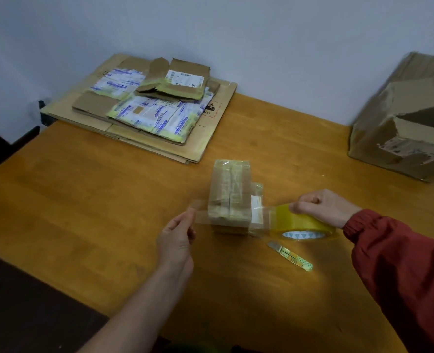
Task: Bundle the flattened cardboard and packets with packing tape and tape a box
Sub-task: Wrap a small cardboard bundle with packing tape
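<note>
A small brown box [230, 189] stands in the middle of the wooden table [83, 205], with old tape on its top and sides. A strip of clear tape [201, 217] stretches across the box's near side. My left hand [177, 239] pinches the strip's free end, left of the box. My right hand [324, 207] grips the yellowish tape roll [301, 225] to the right of the box. A stack of flattened cardboard and packets [147, 108] lies at the back left.
A small yellow-green utility knife [291, 256] lies on the table just in front of the roll. A large, worn cardboard box [404, 118] sits at the back right by the wall. The table's near-left edge runs diagonally past a dark floor area.
</note>
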